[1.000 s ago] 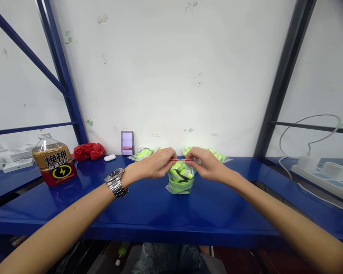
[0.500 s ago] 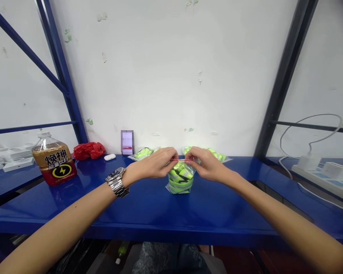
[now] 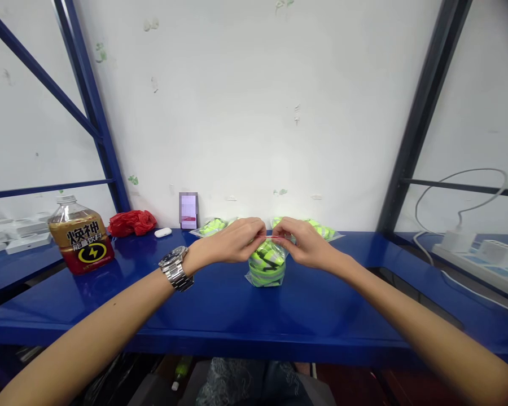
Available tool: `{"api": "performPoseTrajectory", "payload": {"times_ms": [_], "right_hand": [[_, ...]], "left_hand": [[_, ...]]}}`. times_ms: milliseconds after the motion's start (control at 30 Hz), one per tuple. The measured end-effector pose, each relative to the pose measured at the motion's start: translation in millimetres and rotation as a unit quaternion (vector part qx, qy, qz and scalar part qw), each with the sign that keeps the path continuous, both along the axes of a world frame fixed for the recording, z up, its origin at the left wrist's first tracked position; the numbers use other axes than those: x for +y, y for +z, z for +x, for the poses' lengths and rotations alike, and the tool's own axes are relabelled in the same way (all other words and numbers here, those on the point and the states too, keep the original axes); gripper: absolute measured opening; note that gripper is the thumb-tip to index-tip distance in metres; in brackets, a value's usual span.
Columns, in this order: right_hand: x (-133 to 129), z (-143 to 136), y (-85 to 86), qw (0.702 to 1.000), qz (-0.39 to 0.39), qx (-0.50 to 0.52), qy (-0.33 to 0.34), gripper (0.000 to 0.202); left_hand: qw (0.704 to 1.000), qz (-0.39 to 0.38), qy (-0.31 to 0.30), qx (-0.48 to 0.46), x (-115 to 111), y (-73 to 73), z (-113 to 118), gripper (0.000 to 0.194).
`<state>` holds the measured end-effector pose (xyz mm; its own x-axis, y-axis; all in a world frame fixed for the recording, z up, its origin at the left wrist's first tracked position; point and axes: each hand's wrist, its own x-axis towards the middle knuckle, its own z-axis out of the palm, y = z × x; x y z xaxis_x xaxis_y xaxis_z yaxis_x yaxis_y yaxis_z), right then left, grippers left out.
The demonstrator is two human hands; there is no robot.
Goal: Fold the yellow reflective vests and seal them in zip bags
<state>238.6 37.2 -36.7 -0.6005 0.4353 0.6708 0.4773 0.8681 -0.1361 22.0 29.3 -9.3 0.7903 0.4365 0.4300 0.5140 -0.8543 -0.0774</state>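
Note:
A clear plastic bag (image 3: pixel 267 270) packed with folded neon-yellow fabric and grey reflective strips stands on the blue table in front of me. My left hand (image 3: pixel 244 239) pinches the bag's top edge, where a thin red line shows. On the other side of that edge, my right hand (image 3: pixel 297 241) pinches it too, its fingertips close to those of the left. A metal watch (image 3: pixel 176 268) is on my left wrist. Behind my hands lie more bags of neon-yellow fabric, one on the left (image 3: pixel 214 226) and one on the right (image 3: pixel 322 230), both partly hidden.
On the left stand a large drink bottle (image 3: pixel 81 237), a crumpled red plastic bag (image 3: pixel 132 223), a white case (image 3: pixel 163 232) and a phone (image 3: pixel 188 211) leaning on the wall. A power strip (image 3: pixel 486 259) with chargers and cables lies on the right, near a dark flat panel (image 3: pixel 419 296).
Both hands keep their pinch on the bag's top edge. My left hand has shifted very slightly to the right; the bag stays in place.

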Motion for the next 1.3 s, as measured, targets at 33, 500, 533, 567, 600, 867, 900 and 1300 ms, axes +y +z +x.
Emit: {"api": "performPoseTrajectory", "payload": {"times_ms": [33,500,533,567,600,867,900,1300], "right_hand": [[0.3,-0.1,-0.1,1.000,0.000,0.002,-0.002,0.004],[-3.7,-1.4,1.4,1.000,-0.005,0.004,0.000,0.005],[-3.7,-0.4,1.6,1.000,-0.004,0.003,-0.001,0.006],[-3.7,0.8,1.6,1.000,-0.005,0.003,-0.004,0.006],[-3.6,1.9,1.7,1.000,-0.006,0.005,-0.007,0.005],[-4.1,3.5,1.1,1.000,-0.013,0.026,-0.005,0.005],[-4.3,3.0,1.2,1.000,-0.012,0.026,-0.003,0.005],[-6.0,-3.0,1.9,0.999,-0.016,0.043,-0.001,0.006]], "left_hand": [[1.000,0.003,0.001,0.001,0.2,-0.4,0.2,0.013],[1.000,0.011,0.010,0.018,-0.5,-0.5,4.1,0.015],[1.000,0.014,0.012,0.019,0.0,-1.2,3.9,0.014],[1.000,0.016,0.012,0.018,0.5,-1.7,3.7,0.014],[1.000,0.016,0.012,0.015,0.8,-1.9,3.3,0.014],[1.000,0.011,0.009,0.012,-3.1,2.9,1.4,0.013],[1.000,0.010,0.008,0.013,-3.3,3.4,1.2,0.013],[1.000,0.022,0.003,0.022,-2.4,0.2,2.5,0.012]]}}
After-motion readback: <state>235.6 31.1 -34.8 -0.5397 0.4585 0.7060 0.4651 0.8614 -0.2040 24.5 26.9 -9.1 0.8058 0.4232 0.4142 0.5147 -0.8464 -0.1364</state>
